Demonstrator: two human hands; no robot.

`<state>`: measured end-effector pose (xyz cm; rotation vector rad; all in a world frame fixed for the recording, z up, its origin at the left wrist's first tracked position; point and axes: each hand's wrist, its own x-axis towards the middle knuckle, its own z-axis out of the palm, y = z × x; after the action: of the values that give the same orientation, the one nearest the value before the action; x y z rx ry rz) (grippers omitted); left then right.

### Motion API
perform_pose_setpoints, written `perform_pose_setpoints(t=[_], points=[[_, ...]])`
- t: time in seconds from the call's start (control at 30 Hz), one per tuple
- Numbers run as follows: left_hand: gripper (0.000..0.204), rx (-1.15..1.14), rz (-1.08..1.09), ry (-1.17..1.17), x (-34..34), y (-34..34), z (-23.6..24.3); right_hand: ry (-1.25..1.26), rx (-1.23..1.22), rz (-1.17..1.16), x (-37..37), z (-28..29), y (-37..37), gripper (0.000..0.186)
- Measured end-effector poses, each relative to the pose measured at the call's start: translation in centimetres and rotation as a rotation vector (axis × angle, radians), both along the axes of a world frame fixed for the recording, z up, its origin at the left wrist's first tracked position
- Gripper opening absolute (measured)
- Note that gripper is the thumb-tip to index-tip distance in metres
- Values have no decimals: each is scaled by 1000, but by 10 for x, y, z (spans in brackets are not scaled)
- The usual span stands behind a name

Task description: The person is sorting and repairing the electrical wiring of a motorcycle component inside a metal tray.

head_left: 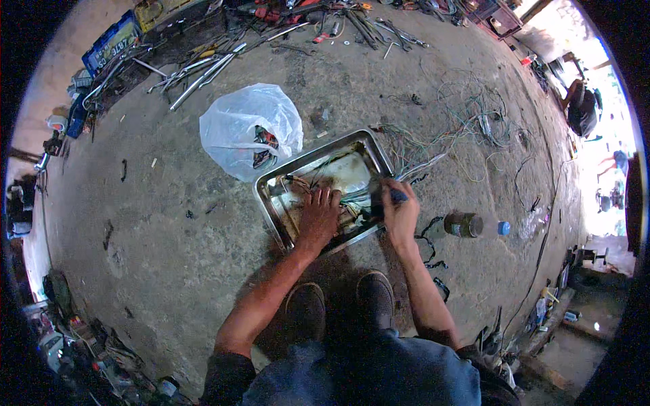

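Steel tray [265,188], lying on the concrete floor [169,230] before the feet: left hand [318,215] pressing spread fingers onto wiring [352,203] inside. Right hand [399,211] clenching a dark tool [396,195] at the tray's edge, apparently working the wires; steadiness is needed next. Plastic bag [247,125] lying beside.

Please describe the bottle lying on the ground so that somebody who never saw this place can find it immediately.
Start at the metal tray on the concrete floor in front of the squatting person. Just right of the person's right hand lies a small dark bottle on its side. Its blue cap lies apart, just to its right; around it are only loose wires.
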<state>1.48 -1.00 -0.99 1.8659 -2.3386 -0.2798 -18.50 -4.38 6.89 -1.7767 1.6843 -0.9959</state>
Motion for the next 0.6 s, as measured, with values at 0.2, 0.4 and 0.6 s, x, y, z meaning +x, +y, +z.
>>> perform_pose_setpoints(t=[0.2, 0.4, 0.6], points=[[47, -33, 3, 29, -1, 1, -2, -163, 90, 240, 17, -7, 22, 23], [43, -147, 13, -54, -7, -2, 11, 52, -76, 64, 6, 38, 7, 21], [42, -270, 7, -83, -4, -5, 2, -32, 133, 18, -8, -17, 8, 20]])
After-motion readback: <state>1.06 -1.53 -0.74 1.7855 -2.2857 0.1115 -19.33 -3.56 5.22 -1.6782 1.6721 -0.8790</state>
